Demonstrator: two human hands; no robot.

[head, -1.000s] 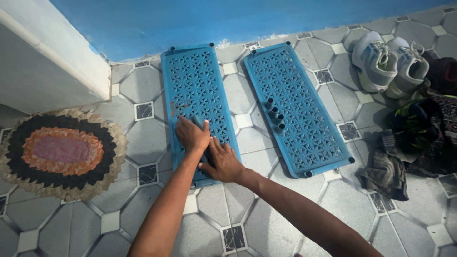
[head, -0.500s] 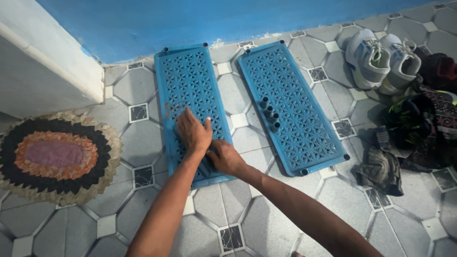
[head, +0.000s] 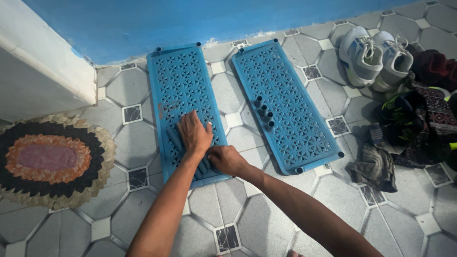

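Two blue perforated plastic panels lie side by side on the tiled floor. On the near half of the left panel [head: 183, 90], my left hand [head: 194, 135] lies palm down over a bundle of dark grey tubes [head: 173, 141], holding them together. My right hand [head: 226, 159] is curled around the near ends of the same tubes at the panel's near edge. Most of the bundle is hidden under my hands. Several short dark tubes [head: 264, 113] rest in a row on the right panel [head: 290, 95].
A blue wall runs along the back, with a white wall corner [head: 43, 71] at the left. A round woven mat [head: 50, 159] lies at the left. White sneakers [head: 376, 54] and a heap of dark clothes [head: 414, 123] sit at the right.
My hands have closed in over the tubes on the left panel, the right hand curling into a grip. The view has shifted slightly.
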